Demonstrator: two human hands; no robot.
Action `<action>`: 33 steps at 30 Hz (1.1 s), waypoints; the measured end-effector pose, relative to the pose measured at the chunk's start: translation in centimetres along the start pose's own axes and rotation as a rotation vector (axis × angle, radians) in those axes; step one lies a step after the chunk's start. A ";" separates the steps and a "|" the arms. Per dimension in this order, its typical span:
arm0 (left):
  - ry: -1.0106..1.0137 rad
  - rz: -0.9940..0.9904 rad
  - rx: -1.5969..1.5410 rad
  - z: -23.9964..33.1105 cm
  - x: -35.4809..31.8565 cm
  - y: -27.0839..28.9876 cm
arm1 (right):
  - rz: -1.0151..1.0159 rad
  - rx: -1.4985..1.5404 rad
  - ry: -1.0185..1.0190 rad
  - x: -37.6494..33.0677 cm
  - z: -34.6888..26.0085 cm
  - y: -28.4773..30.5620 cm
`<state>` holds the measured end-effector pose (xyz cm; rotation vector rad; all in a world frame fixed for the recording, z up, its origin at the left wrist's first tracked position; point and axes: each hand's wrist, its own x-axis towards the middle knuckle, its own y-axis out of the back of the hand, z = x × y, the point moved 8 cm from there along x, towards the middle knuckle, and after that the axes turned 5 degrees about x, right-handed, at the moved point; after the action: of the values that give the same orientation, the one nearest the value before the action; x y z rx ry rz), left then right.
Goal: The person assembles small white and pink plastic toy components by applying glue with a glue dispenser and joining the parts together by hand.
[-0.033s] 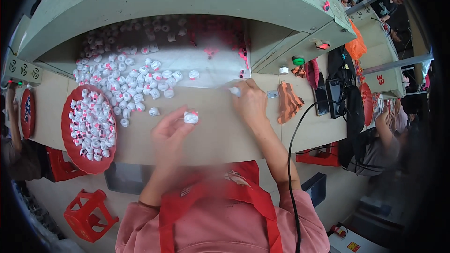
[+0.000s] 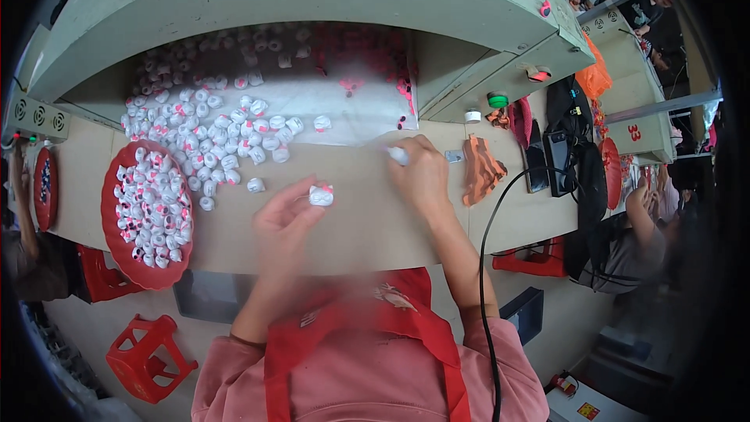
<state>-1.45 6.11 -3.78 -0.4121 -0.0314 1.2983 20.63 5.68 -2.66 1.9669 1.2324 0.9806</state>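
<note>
A pale painted cabinet (image 2: 312, 0) with a hard, curved-looking front edge spans the far side of the bench (image 2: 371, 238), whose flat tan top looks smooth. Under the cabinet, a thin white sheet (image 2: 355, 129) lies spread, slightly sheeny, with a loose crowd of white pieces (image 2: 226, 137) over its left part and beyond its edge. At the left stands a red basin (image 2: 111, 215) with a scalloped rim, plastic by its look, heaped with more such pieces. To the right, a striped orange cloth (image 2: 480, 170) lies rumpled, its edges wavy.

The left hand (image 2: 283, 215) is over the near part of the bench, its thumb and fingers pinched on one white piece, which sits at the fingertips on the side facing the right hand (image 2: 422, 176). The right hand's fingers are curled around a small white applicator (image 2: 398, 156), its narrow end leaning left and away from the body. The held piece (image 2: 320, 195) thus lies left of the applicator and nearer the body, clearly apart from it. It is stubby and rounded, crinkled, with pink at its top; its long axis cannot be told.
</note>
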 end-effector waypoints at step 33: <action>-0.185 -0.074 0.029 0.4 -0.1 -2.5 | -0.307 0.989 -0.449 -3.7 -5.9 0.7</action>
<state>0.73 5.57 -2.63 -0.2625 -0.1810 1.2586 14.93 2.64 0.11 2.3633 1.8432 -0.3257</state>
